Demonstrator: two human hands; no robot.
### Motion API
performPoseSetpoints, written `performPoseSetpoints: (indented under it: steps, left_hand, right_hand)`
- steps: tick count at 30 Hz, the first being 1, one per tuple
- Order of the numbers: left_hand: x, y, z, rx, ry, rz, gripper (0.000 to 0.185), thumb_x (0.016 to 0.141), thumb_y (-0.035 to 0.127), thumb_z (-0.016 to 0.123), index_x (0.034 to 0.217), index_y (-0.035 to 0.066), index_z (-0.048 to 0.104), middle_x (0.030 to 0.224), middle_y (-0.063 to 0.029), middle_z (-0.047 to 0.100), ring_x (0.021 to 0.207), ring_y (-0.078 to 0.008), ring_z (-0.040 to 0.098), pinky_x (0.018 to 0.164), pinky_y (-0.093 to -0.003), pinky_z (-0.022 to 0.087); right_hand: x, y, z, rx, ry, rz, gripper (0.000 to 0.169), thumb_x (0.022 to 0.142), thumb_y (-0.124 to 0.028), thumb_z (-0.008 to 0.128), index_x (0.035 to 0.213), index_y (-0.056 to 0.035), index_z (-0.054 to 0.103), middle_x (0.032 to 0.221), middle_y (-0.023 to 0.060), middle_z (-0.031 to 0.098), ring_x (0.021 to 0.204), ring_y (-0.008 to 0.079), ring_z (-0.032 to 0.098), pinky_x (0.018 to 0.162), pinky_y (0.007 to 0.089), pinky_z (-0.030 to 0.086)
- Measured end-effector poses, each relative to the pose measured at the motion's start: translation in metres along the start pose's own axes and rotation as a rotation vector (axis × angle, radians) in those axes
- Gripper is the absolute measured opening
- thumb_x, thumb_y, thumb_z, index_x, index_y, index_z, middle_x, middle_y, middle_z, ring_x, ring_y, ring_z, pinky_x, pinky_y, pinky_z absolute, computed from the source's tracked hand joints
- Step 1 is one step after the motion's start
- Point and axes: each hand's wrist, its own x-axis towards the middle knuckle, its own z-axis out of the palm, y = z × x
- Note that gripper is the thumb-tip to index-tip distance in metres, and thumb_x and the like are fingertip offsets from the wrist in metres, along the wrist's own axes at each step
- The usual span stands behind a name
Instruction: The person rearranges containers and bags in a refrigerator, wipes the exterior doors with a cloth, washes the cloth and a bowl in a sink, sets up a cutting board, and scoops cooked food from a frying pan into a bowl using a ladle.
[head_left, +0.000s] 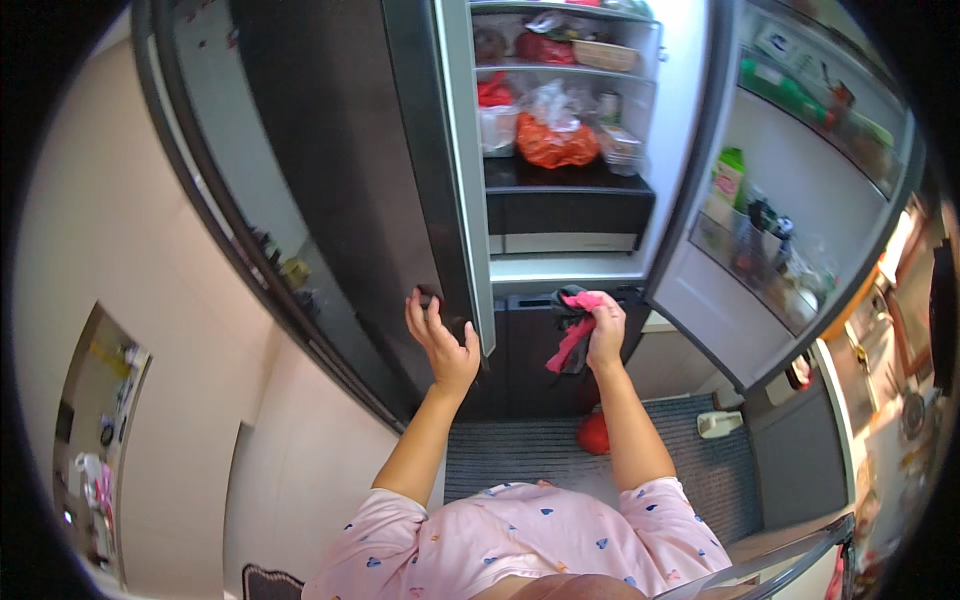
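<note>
An upright refrigerator stands before me with its right door (720, 315) swung wide. My left hand (442, 341), fingers apart and holding nothing, is at the dark left door (352, 150); whether it touches the surface cannot be told. Bunched in my right hand (606, 330) is a pink and dark cloth (574, 337), just below the lower edge of the opening. On the shelves sit an orange plastic bag (556, 142), a clear plastic container (621, 150), a red bag (544, 49) and a light basket (606, 56). A dark drawer (570, 217) lies beneath them.
The right door's bins hold a green carton (729, 176) and several bottles and packages. A round red object (594, 433) rests on the striped grey mat (510, 457). A white item (718, 424) lies near a grey cabinet (799, 450). A pale wall (180, 360) stands left.
</note>
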Motion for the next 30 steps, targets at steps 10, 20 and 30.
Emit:
performPoseSetpoints:
  steps: [10, 20, 30]
  left_hand:
    - [0.027, 0.089, 0.116, -0.263, -0.194, 0.120, 0.082, 0.072, 0.006, 0.064, 0.143, -0.001, 0.024, 0.150, -0.0247, 0.017, 0.139, -0.0466, 0.010, 0.111, -0.0556, 0.012]
    - [0.044, 0.295, 0.192, -0.668, -0.382, 0.602, 0.075, 0.068, 0.010, 0.067, 0.136, -0.001, 0.039, 0.147, -0.0154, 0.030, 0.125, -0.0397, 0.032, 0.105, -0.0486, 0.027]
    - [0.047, 0.358, 0.223, -0.698, -0.397, 0.493, 0.072, 0.063, 0.010, 0.072, 0.130, 0.007, 0.045, 0.129, -0.0094, 0.040, 0.105, -0.0325, 0.039, 0.094, -0.0440, 0.035]
  right_hand:
    - [0.012, -0.092, -0.113, -0.407, 0.460, -0.306, 0.014, 0.087, -0.005, 0.064, 0.098, -0.0046, 0.055, 0.068, -0.0069, 0.044, 0.064, 0.0026, 0.040, 0.059, 0.0189, 0.034]
    - [-0.044, -0.181, -0.219, -0.605, 0.877, -0.576, 0.034, 0.084, 0.004, 0.060, 0.113, -0.0027, 0.045, 0.070, -0.0033, 0.043, 0.063, 0.0037, 0.039, 0.060, 0.0180, 0.037]
    - [-0.105, -0.209, -0.245, -0.629, 1.112, -0.612, 0.029, 0.085, 0.003, 0.060, 0.110, -0.0031, 0.047, 0.071, -0.0034, 0.048, 0.063, 0.0031, 0.044, 0.058, 0.0178, 0.036]
